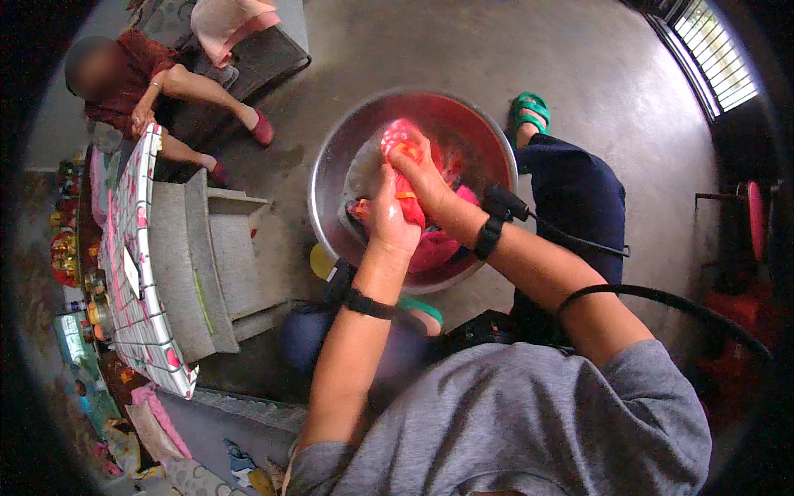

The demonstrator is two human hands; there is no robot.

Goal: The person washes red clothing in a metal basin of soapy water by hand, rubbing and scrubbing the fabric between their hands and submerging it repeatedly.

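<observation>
A wide metal basin stands on the floor before me, with wet red, pink and dark cloths and some water inside. Above its middle, my left hand and my right hand are pressed together around a red cloth with orange and white parts. The cloth is bunched between both palms, and its patterned end sticks out past the fingers. A white spot, perhaps suds, shows on my left hand. Black straps with small devices sit on both wrists.
A table with a heart-patterned cover and a grey shelved unit stand at the left. A seated person is at the upper left. A black cable runs over my right arm. A yellow round object lies beside the basin.
</observation>
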